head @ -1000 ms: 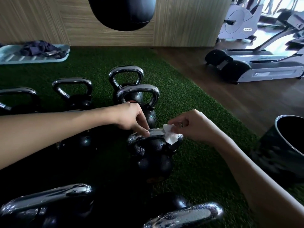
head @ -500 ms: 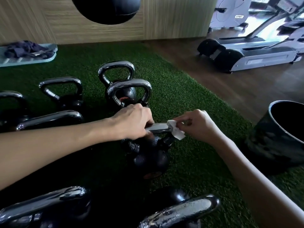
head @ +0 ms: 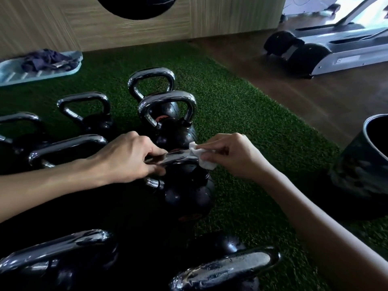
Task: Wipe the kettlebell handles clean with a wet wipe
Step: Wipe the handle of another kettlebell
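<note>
A black kettlebell (head: 186,196) with a chrome handle (head: 178,157) stands on green turf in the middle of the view. My left hand (head: 128,158) grips the left end of that handle, thumb and fingers curled round it. My right hand (head: 233,154) pinches a crumpled white wet wipe (head: 202,157) against the handle's right end. Several more chrome-handled kettlebells stand around, one directly behind (head: 168,114) and two close to me (head: 226,267) (head: 56,255).
A dark bin (head: 369,164) stands at the right on the turf's edge. A pale tray with dark cloth (head: 39,68) lies far left by the wooden wall. A treadmill base (head: 315,51) sits on the wood floor at the back right. A black punching bag (head: 136,5) hangs above.
My left hand closed round the handle's left end, having first only touched it. The right hand with the wipe worked along the handle's right end. The view shifted slightly.
</note>
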Motion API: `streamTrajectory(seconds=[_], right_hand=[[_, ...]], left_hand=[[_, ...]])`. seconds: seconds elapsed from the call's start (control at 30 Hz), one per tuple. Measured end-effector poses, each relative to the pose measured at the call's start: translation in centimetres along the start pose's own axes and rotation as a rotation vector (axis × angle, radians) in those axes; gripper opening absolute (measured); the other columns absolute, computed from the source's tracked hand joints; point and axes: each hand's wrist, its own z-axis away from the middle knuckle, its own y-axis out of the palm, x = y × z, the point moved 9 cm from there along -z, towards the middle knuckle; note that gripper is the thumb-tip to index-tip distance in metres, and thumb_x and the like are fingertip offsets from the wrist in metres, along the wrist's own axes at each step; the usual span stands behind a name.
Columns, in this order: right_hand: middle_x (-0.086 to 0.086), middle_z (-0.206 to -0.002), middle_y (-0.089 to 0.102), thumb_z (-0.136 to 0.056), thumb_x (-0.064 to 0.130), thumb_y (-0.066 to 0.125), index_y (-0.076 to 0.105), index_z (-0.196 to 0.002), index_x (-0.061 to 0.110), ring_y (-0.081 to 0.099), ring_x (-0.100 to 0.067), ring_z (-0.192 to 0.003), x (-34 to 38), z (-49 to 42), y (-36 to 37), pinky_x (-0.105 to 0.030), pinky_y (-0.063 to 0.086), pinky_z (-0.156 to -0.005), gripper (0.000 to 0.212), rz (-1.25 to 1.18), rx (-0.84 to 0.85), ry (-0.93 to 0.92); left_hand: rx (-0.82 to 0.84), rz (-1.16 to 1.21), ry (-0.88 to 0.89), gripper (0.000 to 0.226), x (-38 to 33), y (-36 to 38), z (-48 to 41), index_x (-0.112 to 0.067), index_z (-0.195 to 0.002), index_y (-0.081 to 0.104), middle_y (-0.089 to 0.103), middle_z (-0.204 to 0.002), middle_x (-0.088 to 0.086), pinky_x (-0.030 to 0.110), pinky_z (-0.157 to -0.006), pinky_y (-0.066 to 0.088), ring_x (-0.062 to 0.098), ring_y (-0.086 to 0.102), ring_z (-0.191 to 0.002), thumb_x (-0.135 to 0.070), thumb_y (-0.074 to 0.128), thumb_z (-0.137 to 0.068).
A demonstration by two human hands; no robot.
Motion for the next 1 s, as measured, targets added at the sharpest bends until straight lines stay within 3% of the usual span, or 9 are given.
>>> streamTrajectory(seconds=[0.07,0.17,0.33,0.43,0.57,0.73,0.83,0.93,1.0], right_hand=[[0.013,-0.103,0.076,-0.084,0.034,0.081,0.08,-0.111,0.028,0.069,-0.001,-0.089,-1.3,0.1,0.4,-0.026,0.054,-0.08,0.028,-0.074,0.002,0.05],[0.014,-0.1,0.077,-0.083,0.031,0.083,0.081,-0.109,0.025,0.071,-0.005,-0.089,-1.7,0.1,1.0,-0.038,0.056,-0.082,0.027,-0.103,-0.043,0.063],[0.014,-0.094,0.077,-0.082,0.025,0.084,0.081,-0.106,0.026,0.068,-0.011,-0.076,-1.1,-0.7,1.5,-0.024,0.049,-0.066,0.024,-0.114,-0.053,0.029],[0.014,-0.092,0.078,-0.083,0.032,0.083,0.082,-0.103,0.026,0.069,0.002,-0.077,-3.7,0.5,2.6,-0.018,0.048,-0.067,0.021,-0.096,-0.028,0.127],[0.014,-0.095,0.078,-0.083,0.026,0.083,0.082,-0.101,0.022,0.07,0.01,-0.085,-4.7,1.4,3.4,-0.01,0.049,-0.077,0.019,-0.145,-0.061,0.181],[0.009,-0.098,0.079,-0.084,0.021,0.082,0.081,-0.109,0.021,0.075,-0.007,-0.093,-4.4,1.2,1.5,-0.031,0.059,-0.088,0.024,-0.285,-0.107,0.22],[0.009,-0.092,0.08,-0.084,0.019,0.082,0.081,-0.103,0.03,0.075,-0.011,-0.087,-5.3,1.8,-0.4,-0.04,0.061,-0.085,0.021,-0.285,-0.107,0.277],[0.004,-0.093,0.08,-0.088,0.017,0.077,0.08,-0.103,0.024,0.072,-0.009,-0.084,-5.0,2.1,-3.5,-0.038,0.057,-0.084,0.017,-0.441,-0.212,0.288],[0.004,-0.083,0.077,-0.092,0.012,0.071,0.078,-0.103,0.009,0.068,-0.004,-0.073,-3.9,2.0,-4.0,-0.023,0.053,-0.073,0.013,-0.603,-0.173,0.281]], left_hand=[[-0.014,0.02,-0.007,0.052,1.1,-0.1,0.8,-0.031,-0.123,0.072,0.048,-0.046,-0.041,0.012,-0.05,0.039,-0.012,0.051,-0.047,-0.045,0.086,-0.074],[-0.041,0.062,-0.029,0.048,2.5,-0.1,1.3,-0.033,-0.12,0.073,0.049,-0.042,-0.03,0.015,-0.046,0.036,-0.005,0.047,-0.04,-0.044,0.086,-0.074],[-0.045,0.069,-0.045,0.052,3.8,-0.1,1.7,-0.038,-0.119,0.072,0.049,-0.04,-0.025,0.015,-0.045,0.035,-0.003,0.045,-0.038,-0.052,0.084,-0.071],[-0.074,0.067,-0.057,0.049,4.5,-0.2,1.8,-0.043,-0.116,0.073,0.052,-0.04,-0.017,0.015,-0.044,0.034,-0.002,0.046,-0.039,-0.057,0.083,-0.069],[-0.085,0.07,-0.068,0.049,4.9,-0.2,1.5,-0.042,-0.115,0.074,0.056,-0.044,-0.012,0.016,-0.042,0.032,-0.003,0.046,-0.039,-0.057,0.084,-0.069],[-0.055,0.009,-0.038,0.038,2.8,-0.2,0.6,-0.038,-0.107,0.078,0.051,-0.047,-0.033,0.017,-0.043,0.024,-0.006,0.049,-0.046,-0.057,0.08,-0.075],[-0.08,-0.048,-0.006,0.041,0.4,-0.3,-0.7,-0.046,-0.111,0.075,0.05,-0.044,-0.017,0.022,-0.05,0.033,-0.001,0.049,-0.048,-0.064,0.077,-0.074],[-0.072,-0.073,0.055,0.051,-2.9,0.3,-2.3,-0.054,-0.12,0.067,0.069,-0.07,-0.015,0.027,-0.067,0.052,0.009,0.065,-0.072,-0.074,0.071,-0.072],[-0.057,-0.11,0.086,0.062,-4.5,0.9,-3.4,-0.052,-0.12,0.067,0.077,-0.092,-0.012,0.029,-0.075,0.056,0.011,0.07,-0.085,-0.082,0.069,-0.066]])
